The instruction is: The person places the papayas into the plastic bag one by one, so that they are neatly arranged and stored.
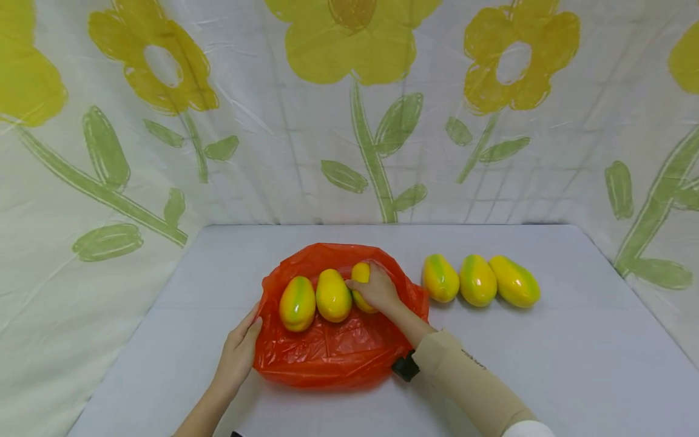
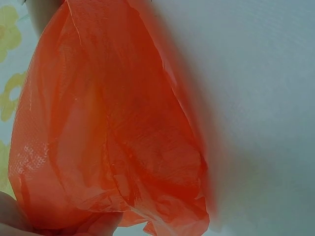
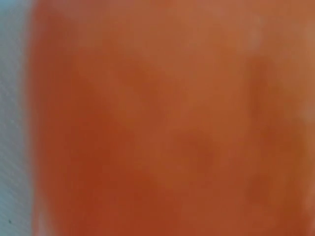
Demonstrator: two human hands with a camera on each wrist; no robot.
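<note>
A red plastic bag (image 1: 322, 371) lies spread with its mouth open on the table. My left hand (image 1: 239, 346) grips the bag's left rim, thumb on the inner side; the left wrist view shows the bag's side (image 2: 108, 123) up close. Inside the bag, my right hand (image 1: 381, 291) holds a glossy yellow papaya (image 1: 360, 274) at the right end of a row, partly covering it. Beside it in the row are a middle papaya (image 1: 334, 296) and a green-streaked left papaya (image 1: 297, 304). Blurred red plastic (image 3: 147, 123) fills most of the right wrist view.
Right of the bag, three more papayas stand in a row on the white table (image 1: 546, 364): a near one (image 1: 440, 279), a middle one (image 1: 477, 281) and a slanted one (image 1: 515, 282). A curtain (image 1: 306, 200) with yellow flowers hangs behind the table.
</note>
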